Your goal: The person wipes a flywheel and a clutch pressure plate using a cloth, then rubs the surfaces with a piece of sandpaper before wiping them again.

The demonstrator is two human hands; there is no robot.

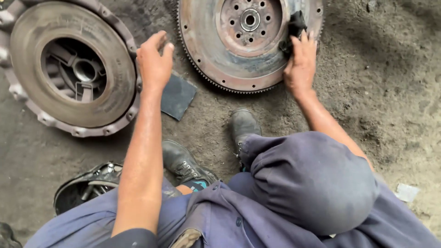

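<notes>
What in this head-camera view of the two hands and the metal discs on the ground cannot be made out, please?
- Toothed flywheel: its top is cut off by the upper edge.
- Dark rag: partly hidden under the right hand, so its extent is unclear.
- Left hand: whether it touches the dark sheet cannot be told.
- Clutch cover: cut off at the left edge.
- Tray of parts: contents too dark, partly behind the forearm.

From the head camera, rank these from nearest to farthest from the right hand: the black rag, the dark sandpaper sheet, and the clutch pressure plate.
1. Black rag: under the right hand, on the flywheel.
2. Dark sandpaper sheet: on the ground, beside the left hand.
3. Clutch pressure plate: far left.
</notes>
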